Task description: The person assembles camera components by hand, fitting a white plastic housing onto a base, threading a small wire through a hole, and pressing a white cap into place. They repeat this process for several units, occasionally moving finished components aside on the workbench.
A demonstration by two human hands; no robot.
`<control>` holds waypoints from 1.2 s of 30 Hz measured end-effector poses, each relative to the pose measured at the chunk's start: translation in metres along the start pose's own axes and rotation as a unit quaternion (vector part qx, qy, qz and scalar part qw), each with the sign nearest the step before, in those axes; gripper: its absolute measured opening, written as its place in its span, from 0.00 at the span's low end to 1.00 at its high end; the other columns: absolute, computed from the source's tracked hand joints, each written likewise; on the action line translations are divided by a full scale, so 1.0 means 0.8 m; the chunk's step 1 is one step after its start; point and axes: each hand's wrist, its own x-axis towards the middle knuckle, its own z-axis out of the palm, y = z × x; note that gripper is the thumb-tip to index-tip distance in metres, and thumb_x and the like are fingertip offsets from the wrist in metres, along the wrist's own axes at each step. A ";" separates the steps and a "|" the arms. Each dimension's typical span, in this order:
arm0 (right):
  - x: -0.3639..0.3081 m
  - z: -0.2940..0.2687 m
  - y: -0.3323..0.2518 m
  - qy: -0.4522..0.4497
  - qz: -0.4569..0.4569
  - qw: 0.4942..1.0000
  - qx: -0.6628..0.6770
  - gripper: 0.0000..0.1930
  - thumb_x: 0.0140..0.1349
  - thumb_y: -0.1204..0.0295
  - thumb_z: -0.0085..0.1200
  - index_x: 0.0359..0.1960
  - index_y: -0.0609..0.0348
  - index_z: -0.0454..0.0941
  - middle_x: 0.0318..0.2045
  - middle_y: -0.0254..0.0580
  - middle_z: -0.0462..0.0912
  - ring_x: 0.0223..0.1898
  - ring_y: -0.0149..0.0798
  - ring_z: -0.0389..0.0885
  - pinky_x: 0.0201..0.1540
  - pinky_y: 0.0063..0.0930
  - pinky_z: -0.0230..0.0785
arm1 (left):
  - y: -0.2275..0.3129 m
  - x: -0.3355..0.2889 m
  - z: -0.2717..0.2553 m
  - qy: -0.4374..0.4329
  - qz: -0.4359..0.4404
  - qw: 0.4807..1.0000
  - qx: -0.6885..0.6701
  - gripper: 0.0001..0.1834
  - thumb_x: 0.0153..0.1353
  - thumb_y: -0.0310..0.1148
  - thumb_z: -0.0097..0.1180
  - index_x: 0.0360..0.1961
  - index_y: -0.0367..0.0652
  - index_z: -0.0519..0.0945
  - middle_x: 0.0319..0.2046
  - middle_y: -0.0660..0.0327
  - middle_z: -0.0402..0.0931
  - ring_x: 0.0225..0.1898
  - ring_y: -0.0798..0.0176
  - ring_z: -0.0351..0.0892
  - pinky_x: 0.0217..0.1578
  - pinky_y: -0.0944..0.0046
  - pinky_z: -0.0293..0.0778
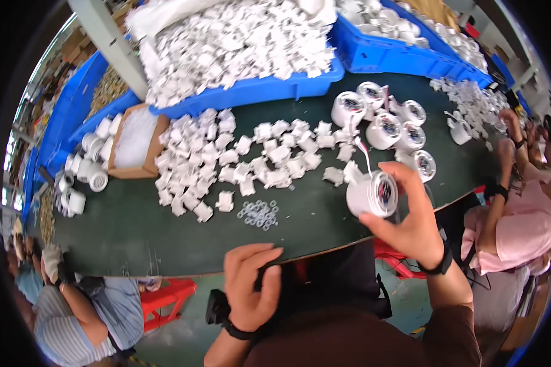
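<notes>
My right hand (pixel 413 223) grips a white cylindrical housing (pixel 364 197) by its sides, thumb below and fingers above. The housing's clear end, with dark and red parts behind it, faces right, and a white wire (pixel 364 153) rises from its back. Over the table's front edge, my left hand (pixel 251 284) holds nothing, its fingers stretched out and thumb apart. Small clear rings (pixel 258 214) lie in a loose patch beyond it. Several similar round housings (pixel 384 130) stand grouped past my right hand. White plastic clips (pixel 275 156) are spread across the middle of the table.
A blue bin (pixel 269 88) heaped with white parts stands at the back, another blue bin (pixel 386 61) to its right. At left are a cardboard box (pixel 134 173) with a clear bag and white cylinders (pixel 97 177). Co-workers sit at both sides; a red stool (pixel 168 300) is at lower left.
</notes>
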 end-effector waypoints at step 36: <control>-0.021 0.125 -0.074 -0.094 0.053 0.937 0.332 0.07 0.64 0.86 0.59 0.41 0.62 0.81 0.39 0.38 0.78 0.38 0.27 0.79 0.40 0.21 0.73 | 0.002 0.024 0.011 0.006 0.016 0.999 -0.031 0.08 0.63 0.22 0.53 0.43 0.37 0.78 0.42 0.52 0.81 0.39 0.47 0.77 0.42 0.53 0.73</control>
